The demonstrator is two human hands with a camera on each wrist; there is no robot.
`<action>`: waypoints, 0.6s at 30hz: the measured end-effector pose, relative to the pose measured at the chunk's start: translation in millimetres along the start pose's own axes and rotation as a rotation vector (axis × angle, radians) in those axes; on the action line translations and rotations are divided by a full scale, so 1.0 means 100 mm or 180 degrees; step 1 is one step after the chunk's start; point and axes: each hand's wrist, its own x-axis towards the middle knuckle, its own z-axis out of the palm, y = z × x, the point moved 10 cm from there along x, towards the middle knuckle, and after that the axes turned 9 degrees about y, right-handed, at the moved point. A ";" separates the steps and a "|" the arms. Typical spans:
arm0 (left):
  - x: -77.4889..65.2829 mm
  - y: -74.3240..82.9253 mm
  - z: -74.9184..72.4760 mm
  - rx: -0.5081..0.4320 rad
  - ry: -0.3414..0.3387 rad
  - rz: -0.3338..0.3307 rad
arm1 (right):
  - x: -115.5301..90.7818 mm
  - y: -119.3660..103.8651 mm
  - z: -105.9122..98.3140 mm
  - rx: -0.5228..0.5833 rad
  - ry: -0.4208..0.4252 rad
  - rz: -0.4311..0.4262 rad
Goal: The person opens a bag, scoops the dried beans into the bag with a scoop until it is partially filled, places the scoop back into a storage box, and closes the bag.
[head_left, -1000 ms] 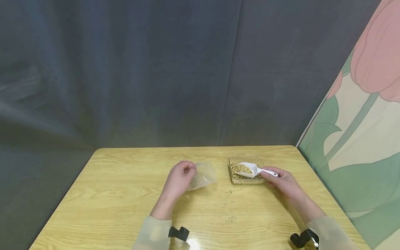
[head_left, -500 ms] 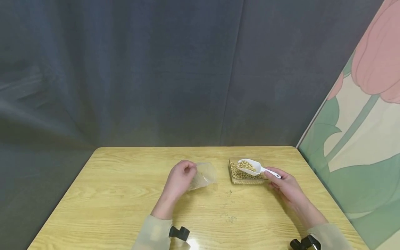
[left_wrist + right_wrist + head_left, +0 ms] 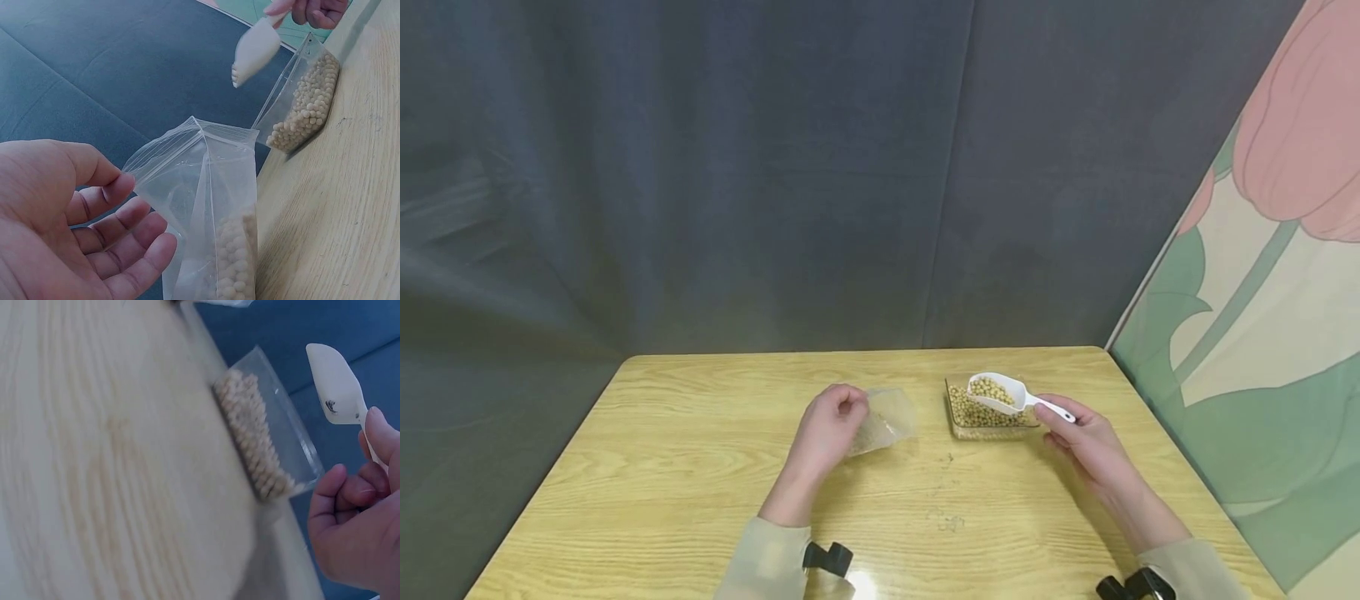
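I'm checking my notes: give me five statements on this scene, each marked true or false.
1. The right hand holds the white scoop. True.
2. The scoop is empty. False: it carries pale beans.
3. The left hand holds the clear bag by its top. True.
4. The bag contains beans. True.
5. In the head view, the clear box is left of the bag. False: the clear box is right of it.

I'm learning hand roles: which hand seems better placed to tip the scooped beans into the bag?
Probably the right hand: it holds the scoop, with beans in it, above the box. The left hand pinches the bag near its top.
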 end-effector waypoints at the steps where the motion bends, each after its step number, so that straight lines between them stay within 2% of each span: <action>1: 0.00 0.00 0.00 -0.0006 0.0000 0.0002 | -0.02 -0.03 0.01 0.0005 0.0010 -0.0024; 11: 0.01 -0.01 -0.01 0.0017 -0.0005 0.0014 | -0.20 -0.29 0.20 -0.0006 -0.0077 -0.0178; 18: 0.01 0.00 -0.01 0.0004 -0.0018 0.0026 | -0.32 -0.39 0.38 -0.0127 -0.0140 -0.0173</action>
